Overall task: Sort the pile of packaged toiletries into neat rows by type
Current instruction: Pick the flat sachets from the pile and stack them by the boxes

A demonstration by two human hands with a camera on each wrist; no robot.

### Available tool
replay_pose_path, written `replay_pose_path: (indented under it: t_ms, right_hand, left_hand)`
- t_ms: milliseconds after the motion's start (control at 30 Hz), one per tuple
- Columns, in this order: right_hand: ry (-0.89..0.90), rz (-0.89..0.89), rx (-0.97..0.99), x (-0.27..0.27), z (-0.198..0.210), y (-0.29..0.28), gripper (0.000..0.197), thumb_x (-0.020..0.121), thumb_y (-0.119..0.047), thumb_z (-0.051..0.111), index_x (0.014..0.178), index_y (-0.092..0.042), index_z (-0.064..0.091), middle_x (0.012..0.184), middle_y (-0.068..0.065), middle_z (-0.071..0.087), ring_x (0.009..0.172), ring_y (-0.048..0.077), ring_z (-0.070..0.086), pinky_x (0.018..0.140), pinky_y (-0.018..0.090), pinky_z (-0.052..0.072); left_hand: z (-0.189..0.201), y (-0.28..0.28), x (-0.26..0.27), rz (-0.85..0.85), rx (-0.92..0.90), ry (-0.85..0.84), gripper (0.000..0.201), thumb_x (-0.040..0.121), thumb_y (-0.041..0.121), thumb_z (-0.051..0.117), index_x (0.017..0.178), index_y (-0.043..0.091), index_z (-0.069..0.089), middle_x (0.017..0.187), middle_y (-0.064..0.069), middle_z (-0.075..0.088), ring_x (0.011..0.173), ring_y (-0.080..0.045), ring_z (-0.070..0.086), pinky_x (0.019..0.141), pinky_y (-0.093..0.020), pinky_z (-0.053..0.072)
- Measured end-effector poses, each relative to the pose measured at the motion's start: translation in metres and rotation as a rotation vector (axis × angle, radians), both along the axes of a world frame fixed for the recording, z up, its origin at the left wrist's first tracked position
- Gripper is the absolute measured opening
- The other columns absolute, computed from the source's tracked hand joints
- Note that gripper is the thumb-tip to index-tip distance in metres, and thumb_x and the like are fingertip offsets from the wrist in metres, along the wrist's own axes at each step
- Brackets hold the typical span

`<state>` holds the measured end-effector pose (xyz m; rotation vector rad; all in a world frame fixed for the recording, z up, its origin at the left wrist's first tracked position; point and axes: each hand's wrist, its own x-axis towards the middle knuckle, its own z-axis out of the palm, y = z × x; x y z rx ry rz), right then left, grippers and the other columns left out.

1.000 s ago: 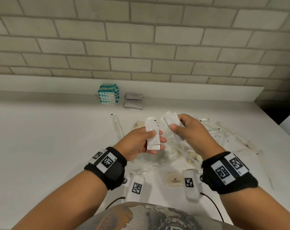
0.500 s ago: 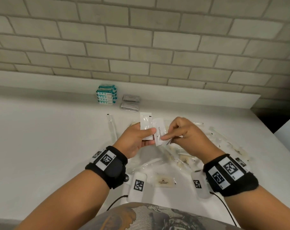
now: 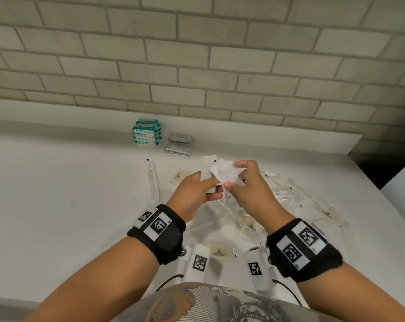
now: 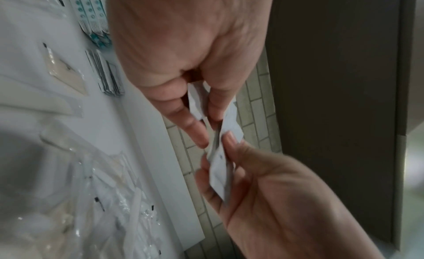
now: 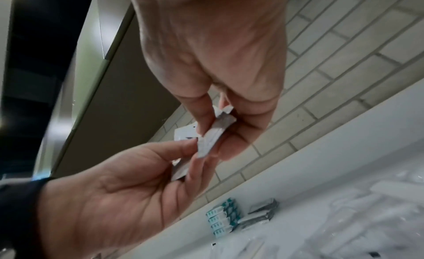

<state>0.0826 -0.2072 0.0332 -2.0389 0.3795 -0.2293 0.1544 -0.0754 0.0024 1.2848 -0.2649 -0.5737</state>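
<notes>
Both hands are raised over the white counter (image 3: pixel 57 205), close together. My left hand (image 3: pixel 216 188) pinches a small stack of flat white sachets (image 3: pixel 208 169) between thumb and fingers. My right hand (image 3: pixel 231 176) pinches more white sachets (image 3: pixel 228 174), which overlap the left hand's stack. In the left wrist view the left fingers (image 4: pixel 195 132) grip a crumpled white sachet (image 4: pixel 196 103). In the right wrist view the right fingers (image 5: pixel 201 117) hold a sachet (image 5: pixel 212 137) against the left hand's thumb. Under the hands lies a pile of clear-wrapped toiletries (image 3: pixel 296 198).
At the back of the counter stand a stack of teal packets (image 3: pixel 147 133) and a stack of grey sachets (image 3: pixel 179 145). A long clear-wrapped item (image 3: pixel 153 182) lies left of the pile. A beige packet (image 3: pixel 221 252) sits near the front edge. A brick wall (image 3: pixel 196 54) rises behind.
The two hands, held apart a second ago, have come together. The right hand's sachets now overlap the stack in the left hand.
</notes>
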Motion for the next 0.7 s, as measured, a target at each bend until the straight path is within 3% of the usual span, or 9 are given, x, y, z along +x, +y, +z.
replay_pose_path:
  t_ms: [67, 100, 200, 267, 333, 433, 500, 600, 700]
  right_hand:
    - [0.036, -0.040, 0.019, -0.002, -0.001, -0.010, 0.051, 0.090, -0.027, 0.065, 0.133, -0.033, 0.038, 0.111, -0.009, 0.049, 0.096, 0.015, 0.058, 0.077, 0.031, 0.052]
    - [0.061, -0.039, -0.006, -0.003, -0.001, -0.017, 0.047, 0.090, -0.029, 0.064, 0.132, -0.028, 0.043, 0.115, -0.008, 0.053, 0.100, 0.017, 0.060, 0.083, 0.034, 0.053]
    - [0.101, -0.019, -0.036, -0.008, 0.004, -0.038, 0.021, 0.093, -0.032, 0.058, 0.108, -0.017, 0.058, 0.102, 0.003, 0.065, 0.093, 0.025, 0.064, 0.080, 0.037, 0.053]
    - [0.097, 0.004, 0.027, -0.010, 0.010, -0.049, 0.012, 0.094, -0.027, 0.057, 0.101, -0.017, 0.059, 0.095, 0.008, 0.066, 0.087, 0.028, 0.064, 0.082, 0.045, 0.055]
    - [0.087, 0.040, 0.026, -0.009, 0.017, -0.057, 0.009, 0.094, -0.024, 0.058, 0.101, -0.018, 0.060, 0.092, 0.009, 0.066, 0.083, 0.027, 0.063, 0.085, 0.049, 0.055]
    - [0.093, 0.106, -0.100, -0.008, 0.029, -0.059, 0.007, 0.095, -0.024, 0.057, 0.098, -0.017, 0.059, 0.077, 0.002, 0.061, 0.070, 0.019, 0.054, 0.068, 0.032, 0.046]
    - [0.094, 0.165, -0.137, -0.005, 0.036, -0.055, 0.006, 0.095, -0.022, 0.057, 0.097, -0.017, 0.059, 0.072, -0.002, 0.059, 0.065, 0.014, 0.053, 0.064, 0.028, 0.042]
    - [0.159, 0.289, -0.233, 0.004, 0.041, -0.039, 0.009, 0.094, -0.026, 0.058, 0.093, -0.017, 0.057, 0.072, -0.001, 0.060, 0.068, 0.015, 0.057, 0.071, 0.034, 0.045]
    - [0.191, 0.329, -0.233, 0.016, 0.033, -0.018, 0.014, 0.094, -0.027, 0.058, 0.104, -0.018, 0.053, 0.082, 0.004, 0.064, 0.072, 0.018, 0.060, 0.072, 0.037, 0.050]
  left_hand:
    - [0.004, 0.005, 0.001, -0.004, 0.040, 0.029, 0.032, 0.101, 0.035, 0.045, 0.114, 0.012, 0.063, 0.086, -0.009, 0.065, 0.071, -0.016, 0.062, 0.061, -0.025, 0.049]
    - [0.005, 0.008, 0.002, -0.012, 0.083, 0.029, 0.044, 0.101, 0.046, 0.036, 0.113, 0.014, 0.063, 0.073, -0.002, 0.057, 0.060, -0.012, 0.052, 0.053, -0.023, 0.041]
    - [0.002, 0.013, 0.008, -0.065, 0.156, 0.045, 0.073, 0.094, 0.066, 0.018, 0.107, 0.010, 0.064, 0.060, 0.005, 0.037, 0.051, -0.009, 0.028, 0.046, -0.022, 0.021]
    - [0.004, 0.016, 0.008, -0.089, 0.215, 0.022, 0.053, 0.100, 0.052, 0.033, 0.108, 0.009, 0.063, 0.065, 0.004, 0.038, 0.053, -0.009, 0.030, 0.047, -0.022, 0.023]
    - [0.007, 0.019, 0.009, -0.106, 0.383, -0.141, 0.023, 0.098, 0.026, 0.049, 0.112, 0.011, 0.060, 0.074, 0.004, 0.046, 0.056, -0.008, 0.038, 0.052, -0.020, 0.033]
    - [0.006, 0.022, 0.016, -0.049, 0.531, -0.394, 0.022, 0.091, 0.018, 0.063, 0.113, 0.018, 0.061, 0.075, 0.006, 0.050, 0.058, -0.007, 0.047, 0.058, -0.017, 0.042]
    - [0.006, 0.023, 0.019, 0.007, 0.473, -0.412, 0.028, 0.086, 0.017, 0.070, 0.111, 0.018, 0.060, 0.069, 0.005, 0.043, 0.062, -0.009, 0.047, 0.058, -0.018, 0.044]
    - [0.007, 0.018, 0.020, 0.055, 0.373, -0.370, 0.031, 0.083, 0.012, 0.073, 0.108, 0.017, 0.056, 0.066, 0.003, 0.046, 0.065, -0.012, 0.050, 0.059, -0.022, 0.046]
    - [0.012, 0.009, 0.016, 0.066, 0.174, -0.238, 0.019, 0.091, 0.010, 0.062, 0.106, 0.017, 0.053, 0.083, -0.007, 0.061, 0.068, -0.016, 0.055, 0.062, -0.025, 0.048]
